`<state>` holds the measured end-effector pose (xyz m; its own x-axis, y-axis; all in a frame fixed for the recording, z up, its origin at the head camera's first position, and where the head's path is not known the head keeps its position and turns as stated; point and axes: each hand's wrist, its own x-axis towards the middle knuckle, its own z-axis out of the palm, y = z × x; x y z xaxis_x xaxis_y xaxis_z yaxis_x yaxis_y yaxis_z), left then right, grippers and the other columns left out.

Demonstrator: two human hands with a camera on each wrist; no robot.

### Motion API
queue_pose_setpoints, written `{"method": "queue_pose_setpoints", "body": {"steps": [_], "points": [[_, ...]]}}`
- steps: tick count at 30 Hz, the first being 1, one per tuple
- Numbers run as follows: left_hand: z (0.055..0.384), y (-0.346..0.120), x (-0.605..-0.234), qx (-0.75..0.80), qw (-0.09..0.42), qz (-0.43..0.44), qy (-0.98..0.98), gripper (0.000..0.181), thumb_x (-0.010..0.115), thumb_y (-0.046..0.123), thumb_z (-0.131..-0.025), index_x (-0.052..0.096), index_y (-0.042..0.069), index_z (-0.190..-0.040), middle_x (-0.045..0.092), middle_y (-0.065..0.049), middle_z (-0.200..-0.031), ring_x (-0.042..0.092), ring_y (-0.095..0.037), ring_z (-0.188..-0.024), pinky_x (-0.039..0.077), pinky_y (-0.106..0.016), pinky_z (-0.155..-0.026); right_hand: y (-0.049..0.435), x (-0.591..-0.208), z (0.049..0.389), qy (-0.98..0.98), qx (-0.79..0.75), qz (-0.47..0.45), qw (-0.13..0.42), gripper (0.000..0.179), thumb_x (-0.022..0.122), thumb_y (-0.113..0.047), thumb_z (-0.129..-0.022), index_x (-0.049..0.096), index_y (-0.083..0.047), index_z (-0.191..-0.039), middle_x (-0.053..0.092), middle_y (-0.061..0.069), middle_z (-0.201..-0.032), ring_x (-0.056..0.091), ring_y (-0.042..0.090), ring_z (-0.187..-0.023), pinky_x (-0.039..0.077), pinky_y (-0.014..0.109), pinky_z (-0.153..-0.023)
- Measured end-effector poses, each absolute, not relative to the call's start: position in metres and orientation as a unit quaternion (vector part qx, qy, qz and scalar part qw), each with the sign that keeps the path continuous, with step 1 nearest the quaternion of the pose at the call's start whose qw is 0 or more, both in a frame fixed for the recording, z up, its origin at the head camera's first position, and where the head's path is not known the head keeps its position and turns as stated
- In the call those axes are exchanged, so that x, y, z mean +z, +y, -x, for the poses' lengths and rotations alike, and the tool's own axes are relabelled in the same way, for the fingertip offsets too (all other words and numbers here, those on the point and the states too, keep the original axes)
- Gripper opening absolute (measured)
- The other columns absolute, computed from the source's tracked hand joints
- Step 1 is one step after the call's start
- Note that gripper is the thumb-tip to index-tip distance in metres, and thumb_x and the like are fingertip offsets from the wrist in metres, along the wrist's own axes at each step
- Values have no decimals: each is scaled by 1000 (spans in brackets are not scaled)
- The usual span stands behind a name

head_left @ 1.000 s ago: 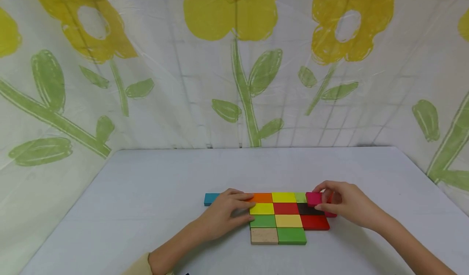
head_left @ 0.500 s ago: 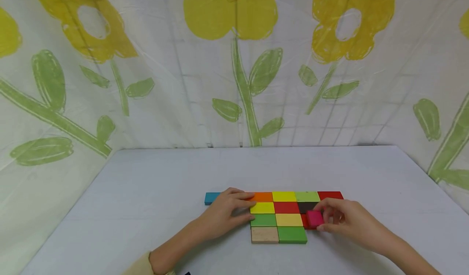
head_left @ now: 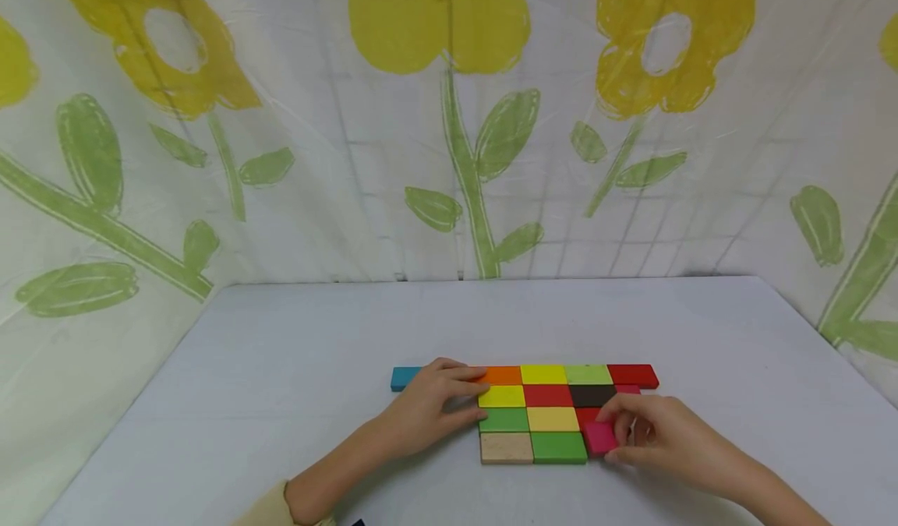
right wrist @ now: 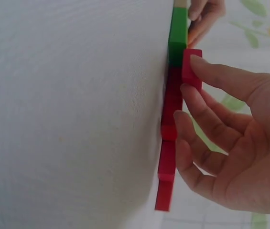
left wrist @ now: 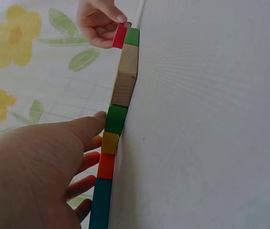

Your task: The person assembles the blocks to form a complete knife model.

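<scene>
My right hand (head_left: 666, 436) pinches a pink block (head_left: 599, 439) between thumb and fingertips, at the right end of the front row. In the right wrist view the pink block (right wrist: 189, 74) sits higher than the green block (right wrist: 178, 36) beside it. My left hand (head_left: 431, 413) rests on the left side of the rows, fingers extended. Its fingertips touch the orange block (head_left: 503, 375), yellow block (head_left: 503, 396) and green block (head_left: 507, 420); the hand partly hides the teal block (head_left: 404, 378). A dark block (head_left: 592, 395) lies in the second row.
The blocks lie flat in touching rows on a white table (head_left: 316, 331). A pale wooden block (head_left: 507, 449) sits at the front left, and a red block (head_left: 634, 375) ends the back row. Behind hangs a flower-printed curtain (head_left: 316, 199).
My right hand has carried the pink block from over the dark block forward, past the red one, to beside the front green block. My left hand has stayed in place.
</scene>
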<state>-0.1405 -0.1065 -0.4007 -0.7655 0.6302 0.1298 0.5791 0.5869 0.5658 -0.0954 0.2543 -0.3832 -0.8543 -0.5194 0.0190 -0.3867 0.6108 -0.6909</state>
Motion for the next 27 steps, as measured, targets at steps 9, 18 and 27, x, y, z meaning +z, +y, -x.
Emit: {"method": "queue_pose_setpoints", "body": {"steps": [9,18,27], "points": [[140,-106,-401,302,44,-337,891,41,71,34,-103,71,14,-139,62,0,-151,55,-22,-131,48,-45,-111,253,-384,94,891,-368,239,118,32,90,-18,-85,67,-12,-106,60,-16,-80,53,4,-68,47,22,-60],[140,-106,-400,302,42,-339,890,41,72,33,-102,71,14,-139,62,-1,-150,56,-23,-131,48,-45,-111,251,-388,94,892,-364,237,124,34,90,-19,-84,66,-12,-107,59,-16,-81,52,3,-69,46,21,-60],[140,-106,-401,301,39,-340,890,41,72,33,-102,71,14,-139,62,-1,-151,56,-23,-131,48,-46,-111,253,-398,98,887,-369,248,125,36,89,-23,-86,63,-14,-108,61,-15,-82,55,3,-68,49,21,-58]]}}
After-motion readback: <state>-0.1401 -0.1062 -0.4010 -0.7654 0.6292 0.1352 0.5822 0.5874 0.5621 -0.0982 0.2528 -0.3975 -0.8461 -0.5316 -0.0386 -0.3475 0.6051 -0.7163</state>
